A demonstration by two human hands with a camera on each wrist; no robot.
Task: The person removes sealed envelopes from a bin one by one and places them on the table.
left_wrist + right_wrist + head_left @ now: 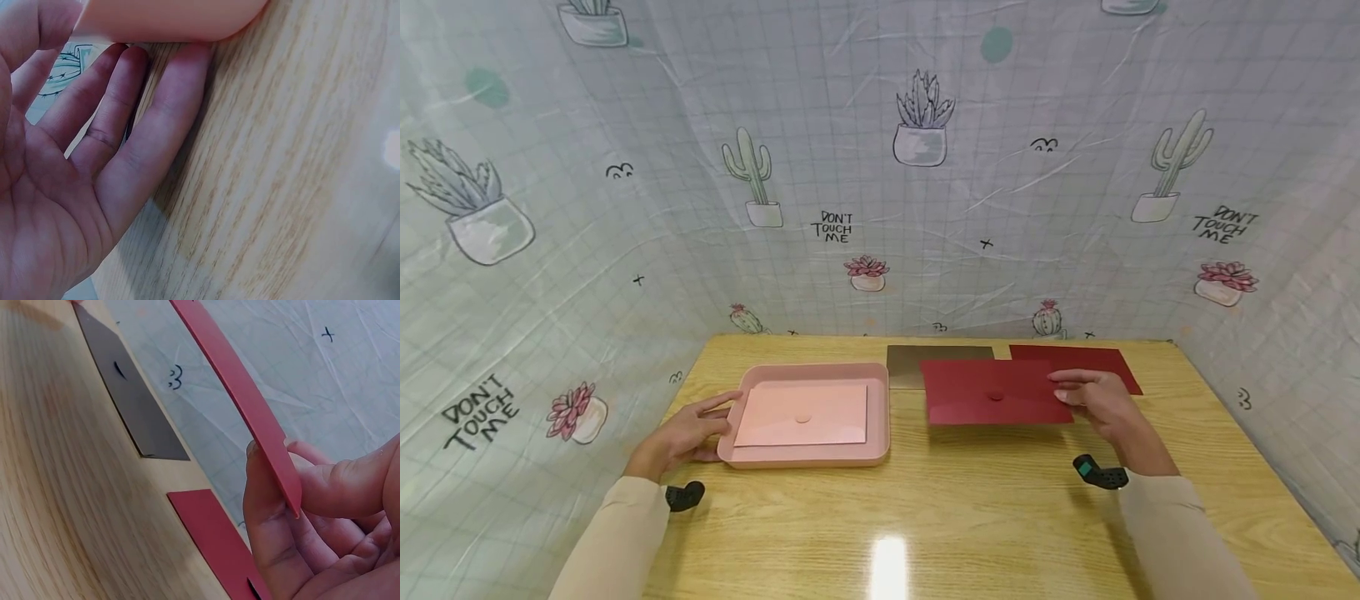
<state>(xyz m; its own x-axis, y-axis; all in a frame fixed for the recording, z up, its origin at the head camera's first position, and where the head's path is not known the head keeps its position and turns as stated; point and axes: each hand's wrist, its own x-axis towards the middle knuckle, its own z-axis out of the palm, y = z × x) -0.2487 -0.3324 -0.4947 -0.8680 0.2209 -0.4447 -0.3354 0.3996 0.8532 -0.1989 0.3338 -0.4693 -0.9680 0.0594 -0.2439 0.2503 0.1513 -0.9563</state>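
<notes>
"Pinching the red envelope (988, 393) by its right edge, the right hand (1101, 404) holds it above the table (880, 508), right of the tray (805, 461). How is that best done?"

"I'd grip firmly enough that the free end won't droop, yet lightly enough not to crease it."

"And the left hand (688, 429)?"

"Fingers mostly straight, touching the tray's left end; gentle contact should steady it without shoving."

"What does one view add?"

"The right wrist view shows the red envelope edge-on between thumb and fingers, plus a dark mark on the brown envelope (134, 397), behind and right of the tray. Only the head view shows the pink envelope (803, 408) inside the tray."
</notes>
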